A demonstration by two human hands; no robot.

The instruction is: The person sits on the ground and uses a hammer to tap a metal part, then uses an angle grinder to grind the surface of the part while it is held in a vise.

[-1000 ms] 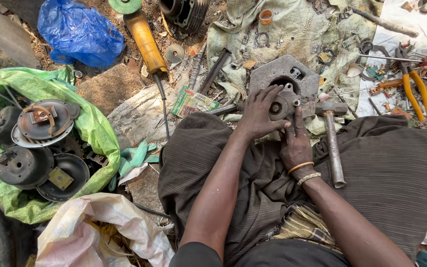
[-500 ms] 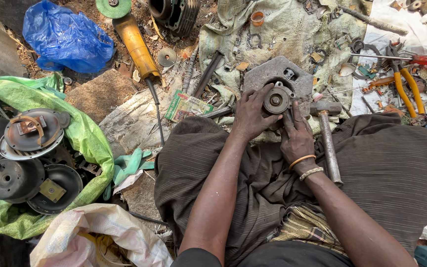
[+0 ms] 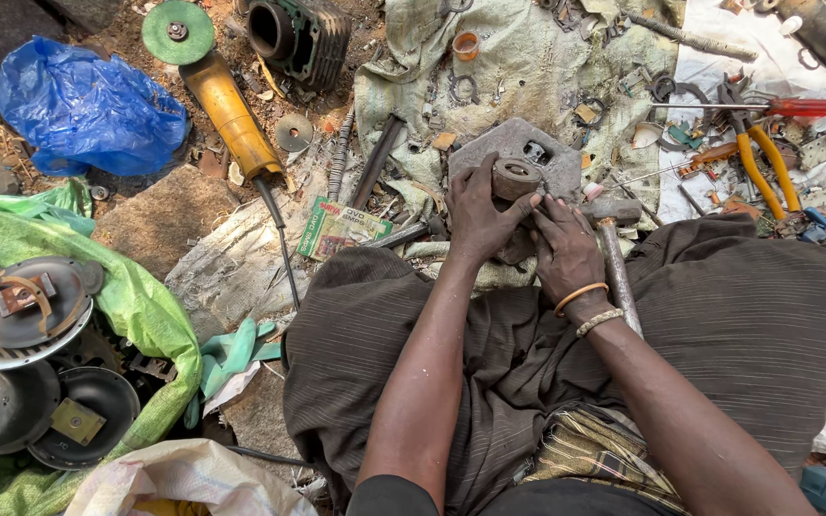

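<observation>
— What's in the green bag (image 3: 150,315)?
— Round metal motor covers (image 3: 26,315), stacked; the frame edge cuts some off.
— And the hands?
— Left hand (image 3: 478,215) and right hand (image 3: 566,250) both grip a rusty round part (image 3: 515,178) against the grey block (image 3: 499,148); its underside is hidden.

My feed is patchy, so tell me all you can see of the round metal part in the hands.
The round metal part is a short, rusty brown cylinder with a dark hollow centre, held tilted above a grey metal plate. The left hand grips its left side; the right hand touches its lower right edge. Its underside is hidden.
</observation>
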